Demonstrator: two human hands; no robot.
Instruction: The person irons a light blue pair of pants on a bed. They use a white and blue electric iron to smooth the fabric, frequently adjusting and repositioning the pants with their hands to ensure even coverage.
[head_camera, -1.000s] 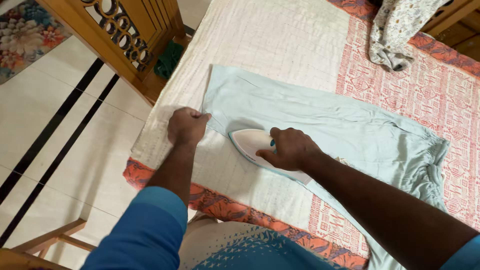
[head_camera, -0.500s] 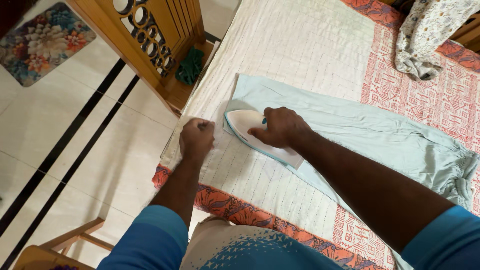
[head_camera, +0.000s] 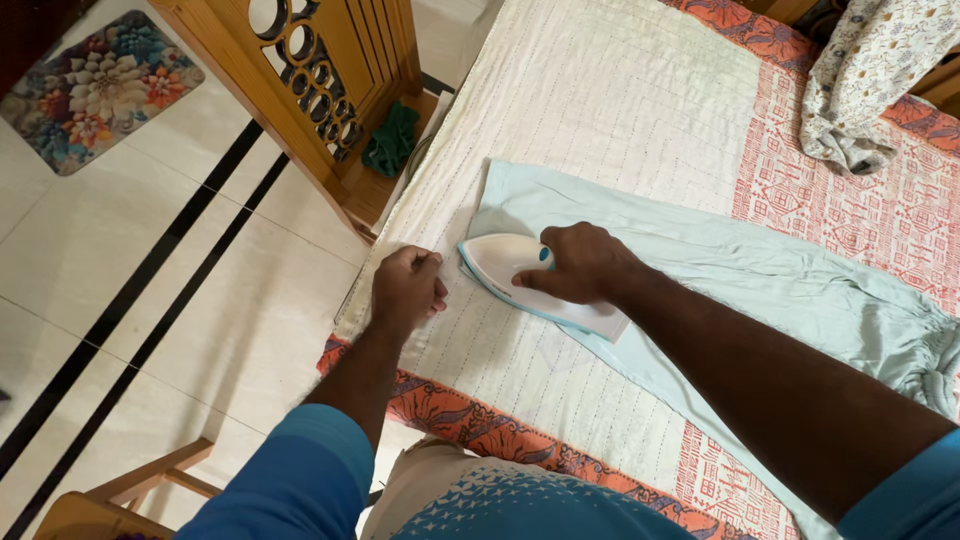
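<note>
The right hand (head_camera: 585, 263) grips a white iron (head_camera: 510, 270) on pale blue trousers (head_camera: 760, 280); the left hand (head_camera: 407, 290), fisted, presses the bed (head_camera: 600, 110) cover beside it.

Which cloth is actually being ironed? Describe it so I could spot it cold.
Start at the bed's cream quilted cover with its red-orange patterned border. Lying across it is a long pale blue-green garment, with the white iron under the right hand near its left end, the left hand pinning cloth beside it. Unlike the crumpled floral cloth at top right, it is plain and spread flat.
</note>
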